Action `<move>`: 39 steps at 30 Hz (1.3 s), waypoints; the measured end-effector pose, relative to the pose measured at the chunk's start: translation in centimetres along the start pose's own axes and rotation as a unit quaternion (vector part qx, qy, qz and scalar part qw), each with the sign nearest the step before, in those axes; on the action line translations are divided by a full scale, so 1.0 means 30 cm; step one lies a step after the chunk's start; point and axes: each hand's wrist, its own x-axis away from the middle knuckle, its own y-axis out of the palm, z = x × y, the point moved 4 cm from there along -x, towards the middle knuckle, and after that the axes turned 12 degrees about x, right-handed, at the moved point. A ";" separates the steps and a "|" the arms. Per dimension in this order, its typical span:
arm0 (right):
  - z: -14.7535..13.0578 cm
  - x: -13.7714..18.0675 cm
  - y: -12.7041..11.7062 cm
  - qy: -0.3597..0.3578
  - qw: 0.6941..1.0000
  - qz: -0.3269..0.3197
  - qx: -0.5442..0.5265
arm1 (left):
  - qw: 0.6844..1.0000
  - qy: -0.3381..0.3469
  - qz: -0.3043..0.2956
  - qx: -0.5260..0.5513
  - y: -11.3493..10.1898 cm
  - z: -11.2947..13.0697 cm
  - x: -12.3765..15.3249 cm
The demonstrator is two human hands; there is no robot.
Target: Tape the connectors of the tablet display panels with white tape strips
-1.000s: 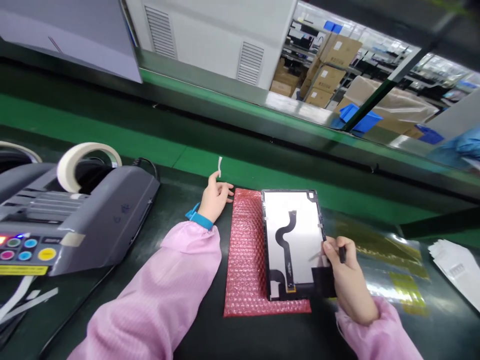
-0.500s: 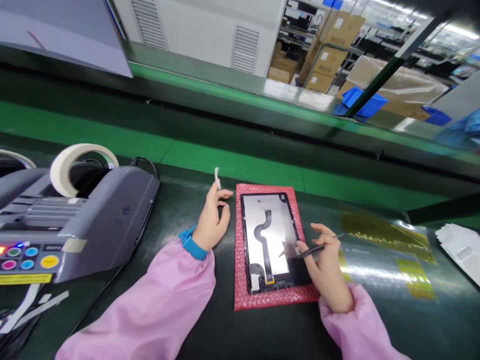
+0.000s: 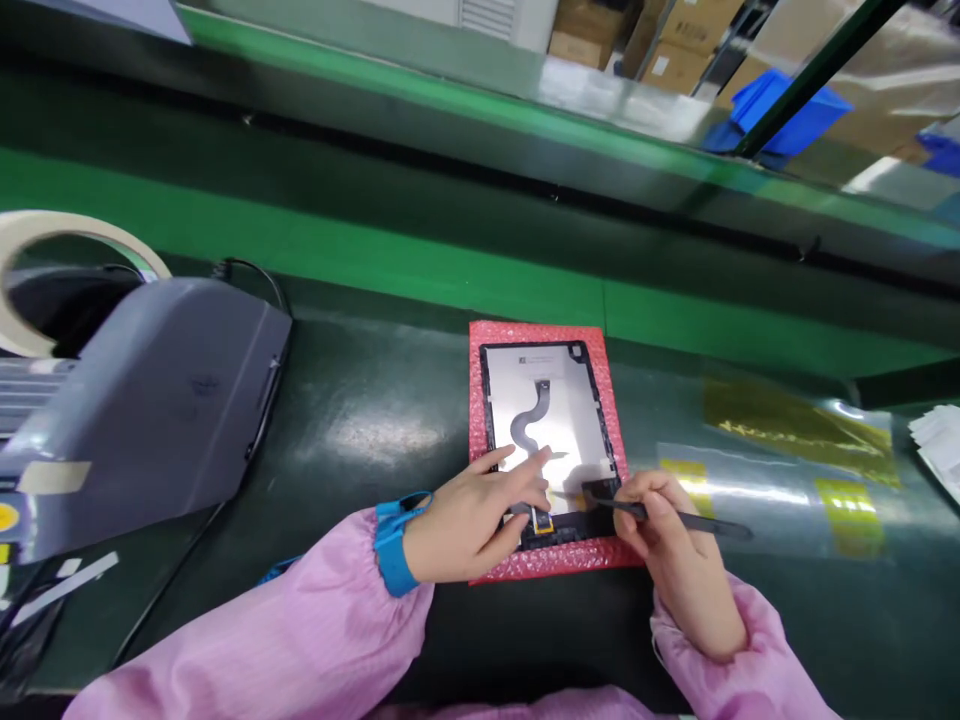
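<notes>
A tablet screen panel lies back side up, with a dark curved flex cable along its silver back. Beneath it is a red bubble-wrap sheet. My left hand rests over the panel's lower left part, fingers spread, hiding the cable's lower length. By its index fingertip shows a small pale strip, probably tape. Black tweezers are pinched in my right hand, their tips above the panel's lower right area near a dark patch. Whether the tips touch it I cannot tell.
At the left stands a grey tape dispenser with a cream tape roll and a cable. Clear film with yellow tape covers the bench at right. White papers lie at the far right. A ledge runs behind.
My left hand has moved right and down onto the panel, its strip now over the panel. My right hand has turned the tweezers, tips toward the lower right. The view has tilted down.
</notes>
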 end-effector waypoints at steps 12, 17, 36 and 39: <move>0.028 0.117 0.022 -0.026 0.999 0.023 -0.011 | 0.993 0.004 -0.054 -0.100 -0.016 -0.009 -0.013; 0.027 0.134 0.052 -0.044 0.999 0.017 -0.005 | 0.996 -0.014 -0.057 -0.070 -0.016 -0.017 -0.014; 0.036 0.146 0.061 -0.046 0.979 -0.046 0.191 | 0.996 -0.027 -0.052 -0.064 -0.016 -0.012 -0.022; 0.033 0.141 0.061 -0.046 0.974 -0.051 0.214 | 0.996 -0.026 -0.050 -0.065 -0.016 -0.012 -0.024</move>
